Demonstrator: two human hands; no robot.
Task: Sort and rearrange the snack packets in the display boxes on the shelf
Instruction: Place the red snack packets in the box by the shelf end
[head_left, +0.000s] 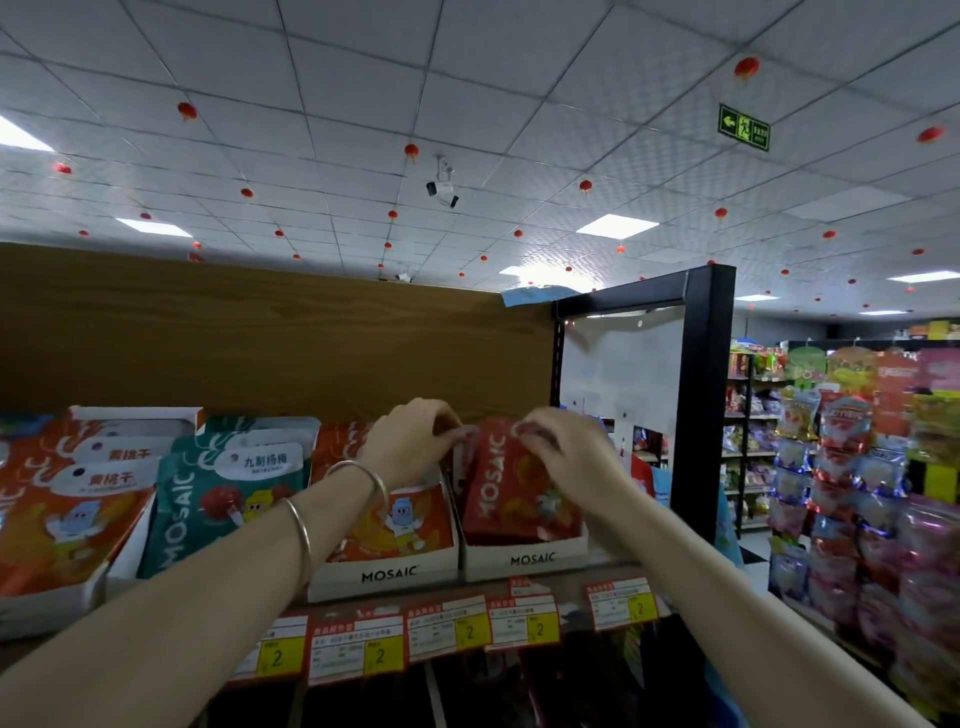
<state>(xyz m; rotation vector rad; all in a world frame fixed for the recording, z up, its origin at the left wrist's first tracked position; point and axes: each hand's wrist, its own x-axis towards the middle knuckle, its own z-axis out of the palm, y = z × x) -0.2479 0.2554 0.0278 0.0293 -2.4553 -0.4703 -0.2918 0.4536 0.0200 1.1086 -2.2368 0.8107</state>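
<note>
Now 2 hands, left hand (415, 441) and right hand (566, 452), pinching red packet (511, 493) top; 4 display boxes (530, 558).

Single head-worn wide-angle view, facing forward and tilted slightly upward at the top shelf (467, 584) from close range; ceiling (467, 78) fills the upper half. No second view.
</note>
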